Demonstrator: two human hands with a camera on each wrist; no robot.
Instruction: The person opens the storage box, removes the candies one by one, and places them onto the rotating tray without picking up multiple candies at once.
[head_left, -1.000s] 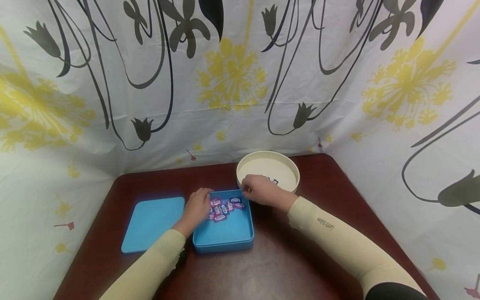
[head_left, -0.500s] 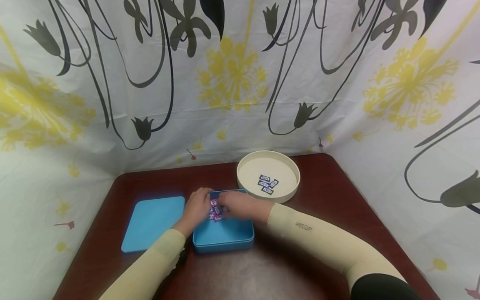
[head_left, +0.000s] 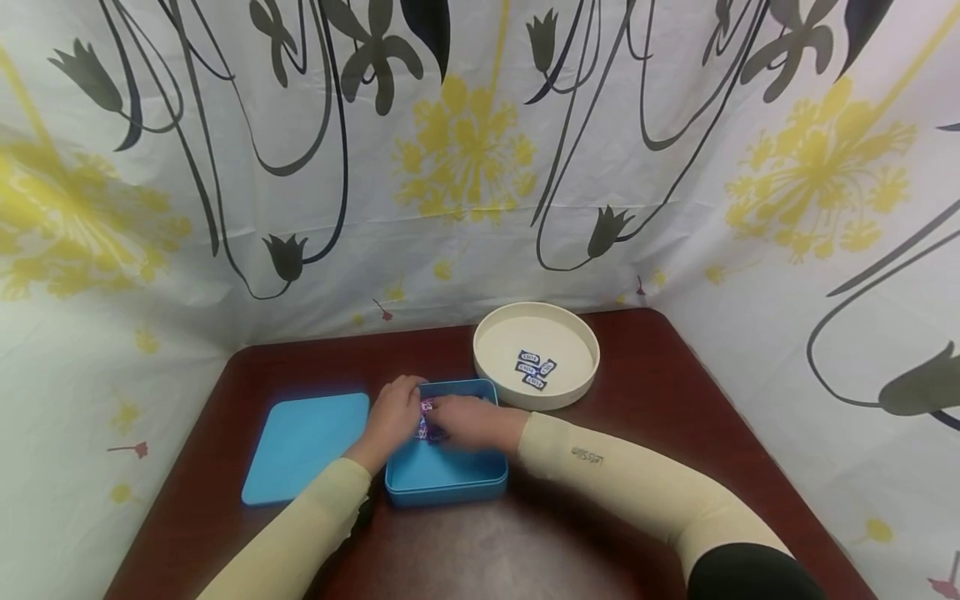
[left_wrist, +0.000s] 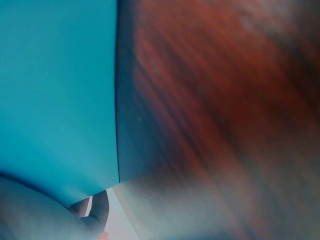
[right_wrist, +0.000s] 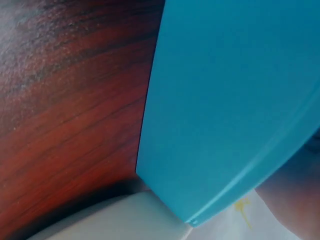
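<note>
A light-blue open box point(head_left: 447, 471) stands mid-table, with small pink-and-purple labelled pieces point(head_left: 426, 413), like wrapped candies, at its back left. My left hand point(head_left: 393, 417) grips the box's left wall near the back corner; in the left wrist view a bent finger shows below the box wall point(left_wrist: 60, 100). Inside the box, my right hand point(head_left: 472, 422) is over the pieces, blurred, its fingertips hidden. The right wrist view shows only the outer box wall point(right_wrist: 220, 110) and part of that hand point(right_wrist: 295, 200) beyond the rim. Several dark-blue labelled pieces point(head_left: 528, 368) lie in a round cream tray point(head_left: 540, 321).
A flat light-blue lid point(head_left: 307, 446) lies left of the box, partly behind the left forearm. The cream tray stands close to the box's back right corner. A patterned curtain point(head_left: 465, 250) hangs behind the dark red-brown table point(head_left: 645, 375).
My right hand has come from the tray's near edge leftward into the box, over the pieces there. The tray's pieces are now fully uncovered. My left hand has stayed on the box.
</note>
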